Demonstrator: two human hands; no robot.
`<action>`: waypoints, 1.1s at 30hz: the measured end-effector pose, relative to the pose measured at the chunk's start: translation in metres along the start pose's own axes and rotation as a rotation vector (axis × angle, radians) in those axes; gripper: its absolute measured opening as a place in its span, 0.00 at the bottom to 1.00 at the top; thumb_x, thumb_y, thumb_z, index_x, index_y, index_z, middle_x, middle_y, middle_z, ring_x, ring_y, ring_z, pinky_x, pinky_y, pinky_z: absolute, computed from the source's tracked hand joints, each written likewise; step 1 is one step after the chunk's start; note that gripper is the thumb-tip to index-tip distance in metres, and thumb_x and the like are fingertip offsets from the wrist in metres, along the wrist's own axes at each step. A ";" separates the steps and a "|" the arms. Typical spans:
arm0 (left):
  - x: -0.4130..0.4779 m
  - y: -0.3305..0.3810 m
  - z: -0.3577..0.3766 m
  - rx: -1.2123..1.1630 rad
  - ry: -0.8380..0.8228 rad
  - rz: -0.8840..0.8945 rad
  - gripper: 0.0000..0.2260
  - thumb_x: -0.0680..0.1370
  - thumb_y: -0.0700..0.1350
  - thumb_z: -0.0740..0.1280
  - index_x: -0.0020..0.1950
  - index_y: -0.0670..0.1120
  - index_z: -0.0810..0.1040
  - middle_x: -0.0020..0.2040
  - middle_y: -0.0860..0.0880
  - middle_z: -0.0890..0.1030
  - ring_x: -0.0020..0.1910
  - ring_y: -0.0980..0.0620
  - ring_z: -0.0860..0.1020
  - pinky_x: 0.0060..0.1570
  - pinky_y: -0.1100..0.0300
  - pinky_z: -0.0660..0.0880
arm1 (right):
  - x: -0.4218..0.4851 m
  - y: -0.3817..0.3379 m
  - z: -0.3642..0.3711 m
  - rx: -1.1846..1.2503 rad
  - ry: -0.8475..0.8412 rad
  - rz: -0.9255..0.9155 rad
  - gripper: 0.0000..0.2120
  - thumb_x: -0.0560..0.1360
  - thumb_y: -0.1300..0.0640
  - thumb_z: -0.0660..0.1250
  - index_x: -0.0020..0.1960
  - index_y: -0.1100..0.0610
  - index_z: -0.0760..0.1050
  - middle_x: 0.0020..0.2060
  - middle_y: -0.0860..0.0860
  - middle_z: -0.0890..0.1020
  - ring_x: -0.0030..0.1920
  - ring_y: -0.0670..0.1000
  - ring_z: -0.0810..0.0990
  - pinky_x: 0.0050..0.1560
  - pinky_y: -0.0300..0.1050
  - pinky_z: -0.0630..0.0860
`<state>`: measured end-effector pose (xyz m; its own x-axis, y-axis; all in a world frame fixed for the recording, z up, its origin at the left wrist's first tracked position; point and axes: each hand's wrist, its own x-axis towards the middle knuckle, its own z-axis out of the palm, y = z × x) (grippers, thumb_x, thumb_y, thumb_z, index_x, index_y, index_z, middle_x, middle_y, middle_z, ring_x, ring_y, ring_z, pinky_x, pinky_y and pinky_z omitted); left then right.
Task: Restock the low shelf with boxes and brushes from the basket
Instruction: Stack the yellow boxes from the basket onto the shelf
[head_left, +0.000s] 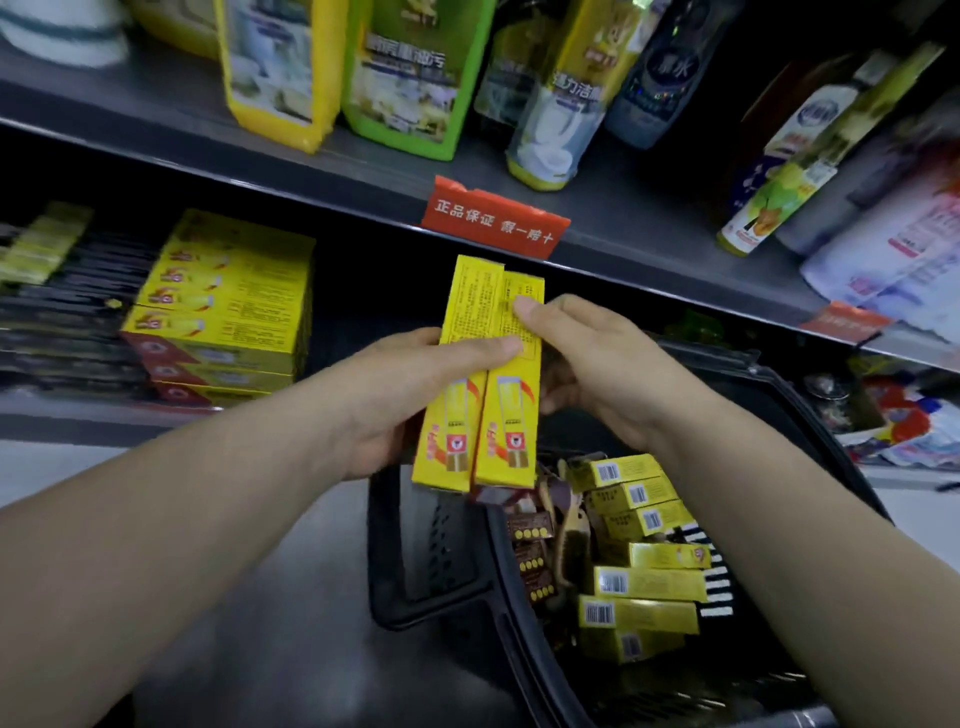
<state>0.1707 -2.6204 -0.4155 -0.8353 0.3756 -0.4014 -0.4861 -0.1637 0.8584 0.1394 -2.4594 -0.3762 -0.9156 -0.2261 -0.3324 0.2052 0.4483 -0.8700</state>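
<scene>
Basket (431, 587): black. Inside it: loose boxes (644, 584), yellow with white barcode panels; small boxes (532, 558), brown with yellow dots; striped item (719, 587), black and white. Above it: held boxes (480, 384), yellow, red-white emblem; shelf tag (493, 221), red, white characters. Left of it: stacked boxes (228, 312), yellow, red corners.

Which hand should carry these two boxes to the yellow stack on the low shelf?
Left. The left hand grips both boxes and is nearer the shelf stack; the right hand only pinches them near the top, above the basket.
</scene>
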 end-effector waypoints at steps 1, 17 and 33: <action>-0.004 0.002 -0.009 -0.004 0.005 -0.005 0.27 0.59 0.55 0.73 0.56 0.50 0.79 0.45 0.46 0.85 0.43 0.47 0.84 0.45 0.49 0.80 | 0.005 -0.004 0.007 0.024 -0.001 -0.004 0.17 0.75 0.46 0.65 0.53 0.58 0.70 0.41 0.55 0.81 0.37 0.51 0.80 0.33 0.41 0.78; -0.052 -0.004 -0.179 -0.176 0.752 -0.061 0.17 0.69 0.55 0.73 0.52 0.45 0.79 0.44 0.43 0.83 0.35 0.44 0.79 0.38 0.48 0.77 | 0.124 -0.020 0.114 0.381 0.000 0.194 0.07 0.75 0.49 0.66 0.45 0.52 0.75 0.30 0.48 0.84 0.31 0.44 0.83 0.29 0.40 0.78; -0.055 -0.007 -0.215 -0.193 0.867 0.002 0.16 0.71 0.54 0.72 0.53 0.45 0.77 0.40 0.46 0.82 0.36 0.47 0.80 0.34 0.56 0.75 | 0.185 0.018 0.171 -0.506 -0.087 -0.091 0.24 0.63 0.56 0.79 0.52 0.51 0.70 0.54 0.48 0.73 0.56 0.49 0.73 0.51 0.44 0.73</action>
<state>0.1652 -2.8364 -0.4685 -0.6988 -0.4349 -0.5679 -0.4541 -0.3437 0.8220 0.0326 -2.6408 -0.5154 -0.8854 -0.3449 -0.3115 -0.0861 0.7804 -0.6193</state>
